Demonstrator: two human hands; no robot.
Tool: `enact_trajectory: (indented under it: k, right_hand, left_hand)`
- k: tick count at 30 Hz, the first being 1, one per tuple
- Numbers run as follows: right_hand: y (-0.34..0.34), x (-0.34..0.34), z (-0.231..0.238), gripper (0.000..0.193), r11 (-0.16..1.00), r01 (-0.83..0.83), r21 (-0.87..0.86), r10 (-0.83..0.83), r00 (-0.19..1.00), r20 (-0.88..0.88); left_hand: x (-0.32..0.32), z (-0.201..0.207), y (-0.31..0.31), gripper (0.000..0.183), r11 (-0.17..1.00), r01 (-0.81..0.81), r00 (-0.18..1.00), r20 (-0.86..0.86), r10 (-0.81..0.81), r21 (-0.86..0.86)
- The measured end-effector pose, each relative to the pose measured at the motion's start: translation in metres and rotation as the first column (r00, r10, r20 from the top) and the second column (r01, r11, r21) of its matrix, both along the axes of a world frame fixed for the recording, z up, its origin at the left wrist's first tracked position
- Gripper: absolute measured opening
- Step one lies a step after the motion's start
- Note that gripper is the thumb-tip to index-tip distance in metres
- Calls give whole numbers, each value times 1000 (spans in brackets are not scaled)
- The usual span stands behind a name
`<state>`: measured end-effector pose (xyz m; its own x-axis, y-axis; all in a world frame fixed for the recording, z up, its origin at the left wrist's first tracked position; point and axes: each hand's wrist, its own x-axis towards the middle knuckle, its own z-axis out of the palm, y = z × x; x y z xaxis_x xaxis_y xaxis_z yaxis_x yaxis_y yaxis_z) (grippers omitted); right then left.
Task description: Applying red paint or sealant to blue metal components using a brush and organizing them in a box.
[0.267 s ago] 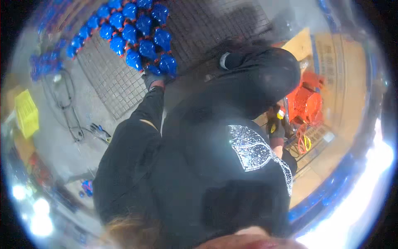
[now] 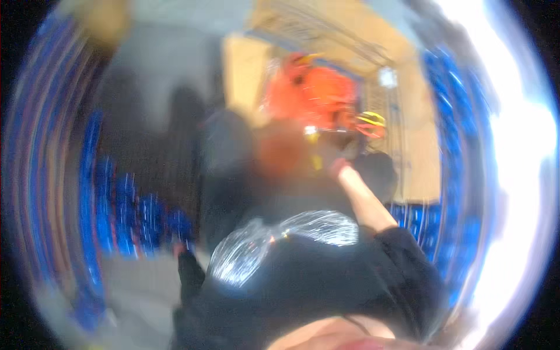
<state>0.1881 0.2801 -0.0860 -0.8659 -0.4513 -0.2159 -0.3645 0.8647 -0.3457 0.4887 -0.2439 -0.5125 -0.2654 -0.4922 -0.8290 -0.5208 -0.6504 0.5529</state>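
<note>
The view is heavily smeared by motion. My right hand [image 2: 338, 144], in a dark glove with a reddish cuff, reaches to the near side of a bright orange-red bundle [image 2: 321, 90]. A small yellow streak [image 2: 315, 156] shows beside the hand; whether I hold it is too blurred to tell. Off to the lower left, my left hand [image 2: 180, 240] is at the near end of rows of blue rounded pieces [image 2: 149, 219] with red bits between them. Its fingers are lost in the blur, so I cannot tell whether it grips one.
A large cardboard box [image 2: 417, 157] surrounds the orange-red bundle, with a pale flap [image 2: 245, 76] sticking up at its left. Yellow and red loops [image 2: 371, 124] lie at the bundle's right. More blue pieces [image 2: 417, 224] show at the right. Grey floor [image 2: 140, 286] lies at lower left.
My head and body have turned to the right, so the orange-red bundle and box now sit near the top middle. The blue rows have swung to the lower left. The picture has blurred.
</note>
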Motion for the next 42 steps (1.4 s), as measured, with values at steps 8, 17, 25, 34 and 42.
enact_trajectory:
  k: [8,17,25,34,42]
  right_hand:
    - [48,8,100,21,973,212,-89,-227,825,-517]
    - [135,93,269,23,812,582,-55,-330,378,-865]
    - [257,139,371,24,629,762,-157,-421,164,-892]
    - [406,134,443,37,313,948,-55,-704,193,-683]
    - [563,125,436,45,97,886,453,-799,341,-495]
  left_hand:
    - [-304,284,-29,37,580,107,817,-261,-515,-808]
    - [-442,537,181,44,794,307,-104,-848,-520,-524]
    - [-483,548,342,38,513,285,-374,-586,-719,-810]
    - [-525,491,336,40,593,636,-19,-779,-626,-493]
    - [-529,477,344,35,605,747,114,-843,-526,-276]
